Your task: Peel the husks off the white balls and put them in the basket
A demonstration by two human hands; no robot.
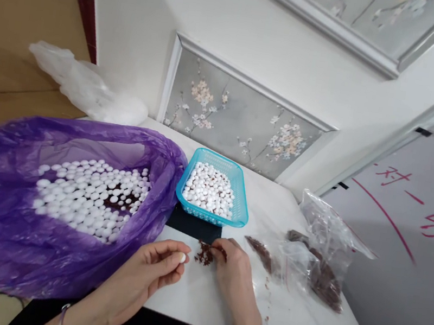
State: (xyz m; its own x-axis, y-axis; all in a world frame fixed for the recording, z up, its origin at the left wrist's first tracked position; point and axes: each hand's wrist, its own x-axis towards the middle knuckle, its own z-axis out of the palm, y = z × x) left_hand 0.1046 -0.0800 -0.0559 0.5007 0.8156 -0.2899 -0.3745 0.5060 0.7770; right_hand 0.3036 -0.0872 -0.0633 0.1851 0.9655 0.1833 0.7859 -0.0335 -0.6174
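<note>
Between the thumb and fingers of my left hand (157, 265) is a small white ball (182, 257). My right hand (231, 266) has its fingers pinched together at a small pile of reddish-brown bits (203, 254) on the white table (178, 302). Whether a bit is caught between those fingertips is hidden. Beyond both hands stands a blue plastic basket (243, 210) holding many white balls with brown specks among them. To the left, a purple plastic bag (154, 196) lies spread wide, with more white balls and a dark brown patch inside.
Clear zip bags (327, 273) of brown bits lie at the right side of the table. A black flat piece (194, 226) sits under the basket's near edge. Crumpled clear plastic (84, 86) is at the back left. A whiteboard (411, 259) with red writing stands at right.
</note>
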